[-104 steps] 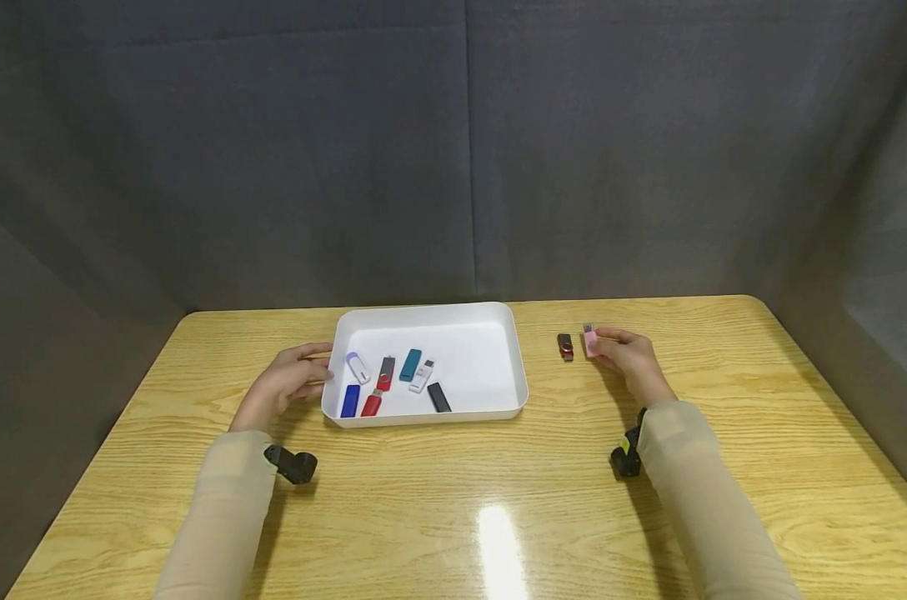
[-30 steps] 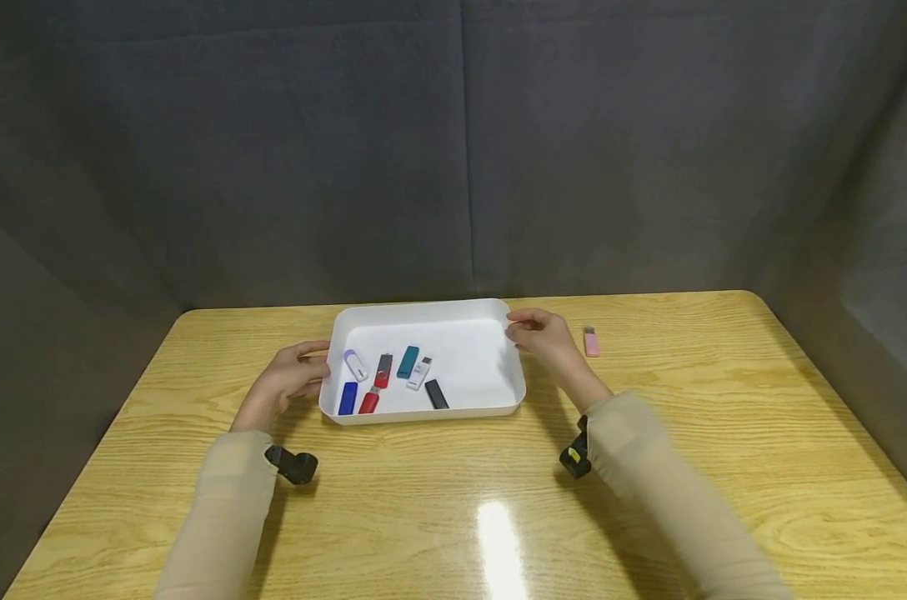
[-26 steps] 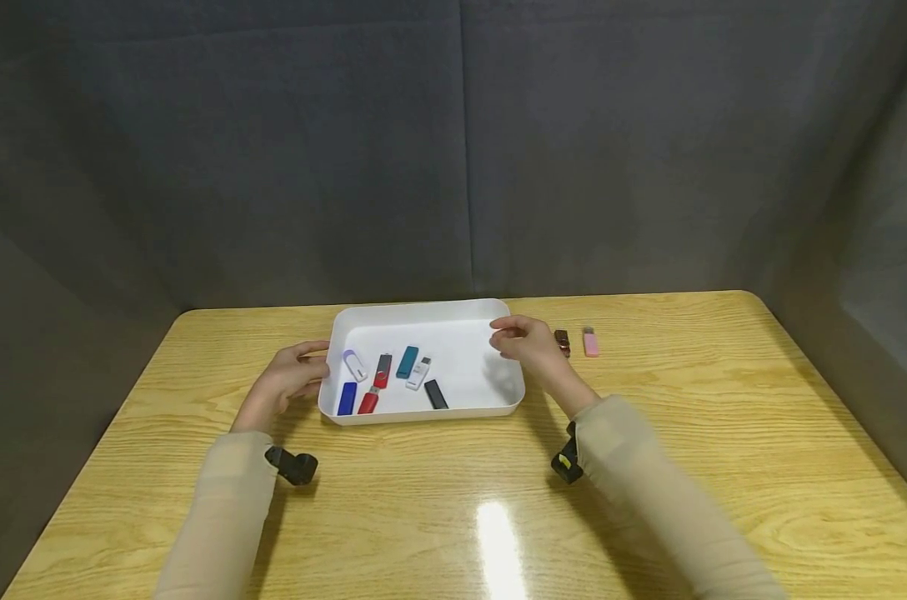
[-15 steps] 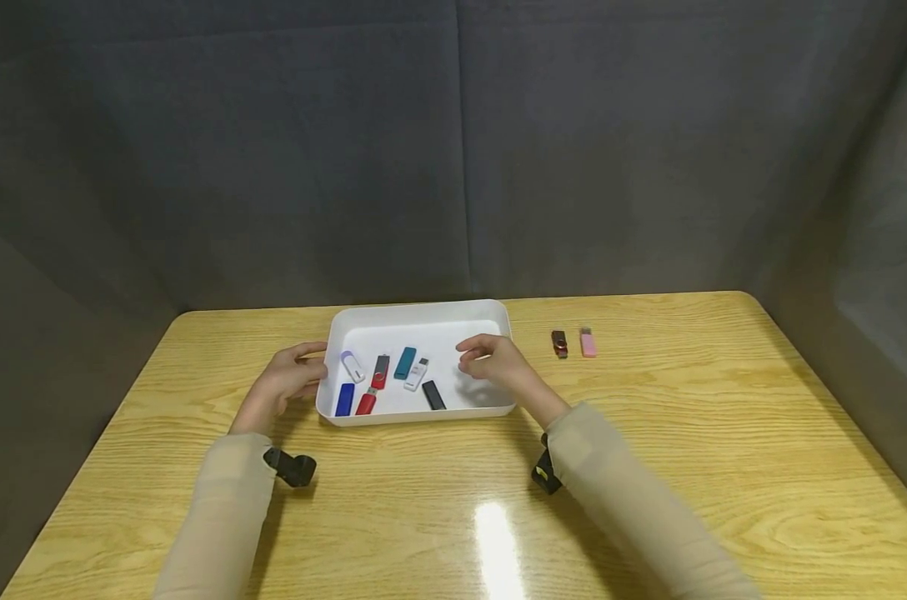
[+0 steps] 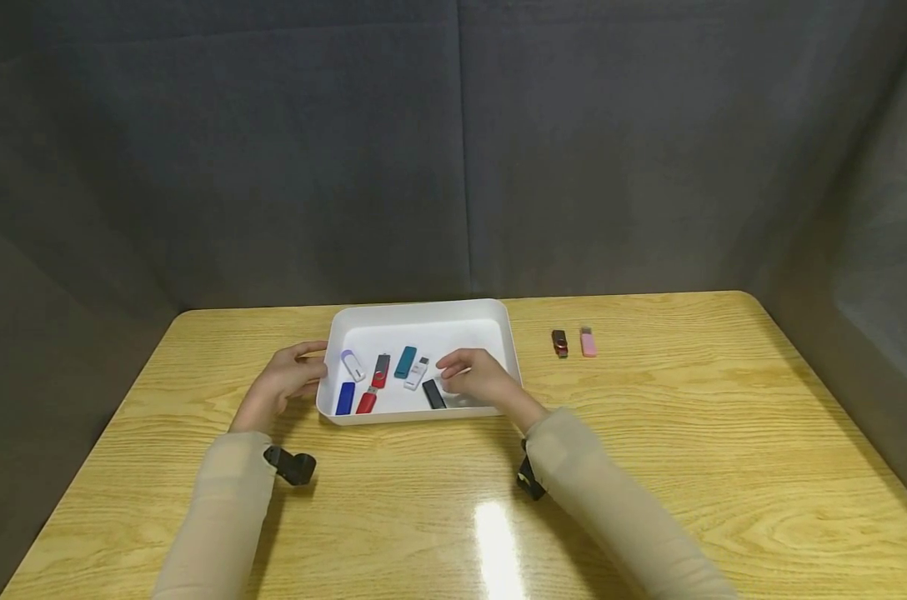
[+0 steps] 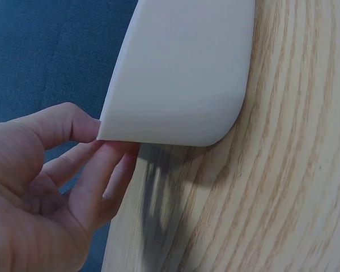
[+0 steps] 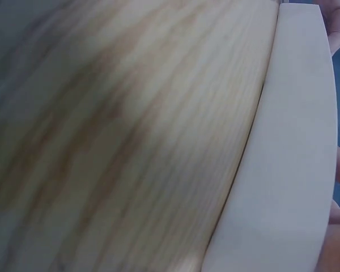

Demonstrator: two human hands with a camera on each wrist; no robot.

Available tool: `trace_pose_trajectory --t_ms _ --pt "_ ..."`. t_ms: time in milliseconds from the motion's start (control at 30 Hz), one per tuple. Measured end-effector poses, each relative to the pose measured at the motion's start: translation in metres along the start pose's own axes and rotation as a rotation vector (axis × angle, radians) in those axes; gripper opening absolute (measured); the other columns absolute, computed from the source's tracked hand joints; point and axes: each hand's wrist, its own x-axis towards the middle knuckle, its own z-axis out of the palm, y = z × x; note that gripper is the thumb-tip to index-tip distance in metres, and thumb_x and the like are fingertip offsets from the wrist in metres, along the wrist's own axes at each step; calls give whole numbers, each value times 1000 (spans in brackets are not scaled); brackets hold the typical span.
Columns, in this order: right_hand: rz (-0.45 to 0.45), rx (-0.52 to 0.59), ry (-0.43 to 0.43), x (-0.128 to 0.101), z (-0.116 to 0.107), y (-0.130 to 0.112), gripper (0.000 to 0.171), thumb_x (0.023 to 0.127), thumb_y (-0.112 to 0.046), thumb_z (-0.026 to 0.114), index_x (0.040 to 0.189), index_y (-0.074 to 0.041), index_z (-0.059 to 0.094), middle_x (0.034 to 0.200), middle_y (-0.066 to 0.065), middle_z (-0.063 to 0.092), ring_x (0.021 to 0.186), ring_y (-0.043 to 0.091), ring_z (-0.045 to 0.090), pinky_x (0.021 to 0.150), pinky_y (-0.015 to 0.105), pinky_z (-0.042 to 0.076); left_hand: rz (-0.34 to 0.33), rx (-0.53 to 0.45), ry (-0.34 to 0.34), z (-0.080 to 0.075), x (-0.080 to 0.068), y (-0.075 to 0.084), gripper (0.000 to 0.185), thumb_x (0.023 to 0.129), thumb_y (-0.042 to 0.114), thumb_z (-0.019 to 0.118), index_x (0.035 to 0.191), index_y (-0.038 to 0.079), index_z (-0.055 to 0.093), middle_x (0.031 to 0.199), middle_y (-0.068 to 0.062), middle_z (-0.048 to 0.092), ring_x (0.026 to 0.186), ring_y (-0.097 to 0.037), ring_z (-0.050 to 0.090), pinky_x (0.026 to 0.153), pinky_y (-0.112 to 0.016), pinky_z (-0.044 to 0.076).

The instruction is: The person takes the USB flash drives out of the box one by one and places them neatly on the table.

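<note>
Over the tray (image 5: 416,315), I see the right hand (image 5: 479,378) hover, fingers parted, near the black stick (image 5: 434,395); the left hand (image 5: 285,379), fingers relaxed, touches the tray's end.

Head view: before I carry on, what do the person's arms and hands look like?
The left sleeve and right sleeve are long, plain and beige. A compact black left camera and right camera sit at the cuffs. The left hand and right hand are ungloved. No cables show.

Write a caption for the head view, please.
Left hand touches a white tray of USB sticks; right hand hovers near the black one inside.
</note>
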Motion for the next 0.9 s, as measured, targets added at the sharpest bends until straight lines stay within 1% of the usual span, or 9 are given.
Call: trace_pose_trajectory --t_ms 200,333,467,633,767,900 --pt "8 -11 -15 1 4 0 33 81 4 62 114 2 64 102 16 67 81 14 59 64 16 47 -5 2 -2 1 0 0 63 88 7 50 148 4 31 145 -27 41 127 -36 49 105 -46 46" --pt "9 -22 -23 2 6 -1 36 80 6 61 115 2 63 104 17 67 84 16 61 65 17 48 -8 1 0 1 0 1 64 88 7 50 148 4 31 145 -26 40 128 -37 49 105 -46 45" --pt "14 -41 -32 4 8 -2 38 79 7 61 117 2 62 106 18 67 87 17 61 66 17 48 -12 -4 -2 1 0 0 64 88 7 50 149 4 30 146 -27 39 129 -37 48 106 -46 44" --pt "41 -72 -37 7 11 -1 39 80 8 59 119 0 61 107 16 66 86 17 60 65 17 47 -11 -8 -3 1 0 0 65 87 7 50 149 5 30 146 -26 40 128 -36 48 106 -45 45" --pt "48 -107 -48 8 12 -2 39 81 6 63 119 -2 62 107 14 65 87 16 59 68 18 47 -11 -4 -3 0 0 0 64 87 7 50 149 5 30 146 -26 41 127 -36 50 104 -44 46" --pt "49 -142 -57 9 12 -3 41 78 6 69 118 -4 63 105 12 64 86 15 56 70 19 47 -18 -7 -8 0 2 0 64 88 7 49 149 6 30 146 -26 41 127 -36 50 104 -44 47"
